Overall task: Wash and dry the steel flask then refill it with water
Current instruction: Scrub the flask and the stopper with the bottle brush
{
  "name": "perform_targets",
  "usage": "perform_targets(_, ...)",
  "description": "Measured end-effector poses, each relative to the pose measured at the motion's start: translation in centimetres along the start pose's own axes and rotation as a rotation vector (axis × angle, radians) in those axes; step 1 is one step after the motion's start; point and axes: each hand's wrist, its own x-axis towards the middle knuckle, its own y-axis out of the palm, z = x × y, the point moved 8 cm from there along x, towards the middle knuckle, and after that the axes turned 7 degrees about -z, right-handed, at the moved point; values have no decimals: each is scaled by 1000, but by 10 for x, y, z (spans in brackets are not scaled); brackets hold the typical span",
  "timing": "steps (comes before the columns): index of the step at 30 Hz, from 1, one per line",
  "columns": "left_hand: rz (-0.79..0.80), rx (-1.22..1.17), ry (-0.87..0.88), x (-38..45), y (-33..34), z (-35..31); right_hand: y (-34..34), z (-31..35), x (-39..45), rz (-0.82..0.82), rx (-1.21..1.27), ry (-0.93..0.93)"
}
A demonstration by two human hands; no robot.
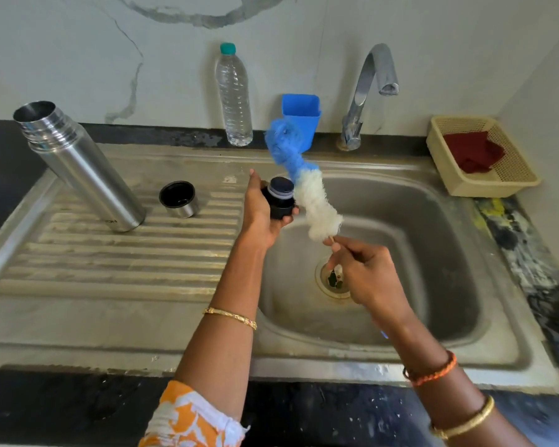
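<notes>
**Stopper and brush held over the sink basin**

At the far left, the steel flask (81, 166) is seen standing open-mouthed on the ribbed drainboard (110, 253) of the sink, its lid removed. Just to its right, the steel cup cap (178, 199) is set on the same drainboard, mouth up, apart from the flask.

Further right, at the left edge of the basin (433, 253), the black stopper (280, 197) is gripped by the left hand (260, 211): the thumb is raised at the far side and the fingers (288, 217) are curled underneath and round it. A gold bangle (231, 317) is worn on that forearm.

The bottle brush (304, 185), blue at its far end and white nearer its stem, is laid against the right side of the stopper. Its thin stem is pinched between the curled fingers (338, 245) of the right hand (368, 275), which is held above the drain (334, 279). The brush's blue tip is blurred.

Along the far wall, a clear plastic bottle (233, 98) with a green cap, a blue holder (302, 119) and the tap (367, 91) are stood. At the far right, a cream basket (497, 185) containing a dark red cloth (471, 151) is placed on the black tabletop (530, 259).
</notes>
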Motion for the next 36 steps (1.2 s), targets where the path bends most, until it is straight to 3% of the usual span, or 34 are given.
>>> perform_targets(4, 108, 274, 76, 0, 12, -1, -12, 2, 23, 57, 16, 9)
perform_targets(8, 43, 668, 242, 12, 18, 1, -20, 16, 39, 69, -78, -59)
perform_targets(13, -213, 524, 332, 24, 4, -10, -9, 23, 23, -8, -141, -75)
perform_targets(18, -115, 406, 217, 31, 0, -7, 4, 8, 0, -21, -29, -61)
perform_targets(22, -122, 539, 440, -3, 13, -8, 14, 30, 28, -6, 30, -70)
perform_targets(24, -182, 497, 460, -3, 8, -14, 14, 39, 31, 10, -51, -142)
perform_targets(27, -235, 249, 190, 9, -7, -15, 12, 31, 17, 6, -135, -238)
perform_targets(30, -94, -79, -117, 1, -4, -5, 5, 22, 2, -77, -164, -448)
perform_targets(32, -27, -199, -213, -5, 0, 5, 1, 22, 1, -114, -134, -530)
perform_targets(36, 124, -363, -298, -11, 15, 11, -2, 20, 2, -164, -36, -491)
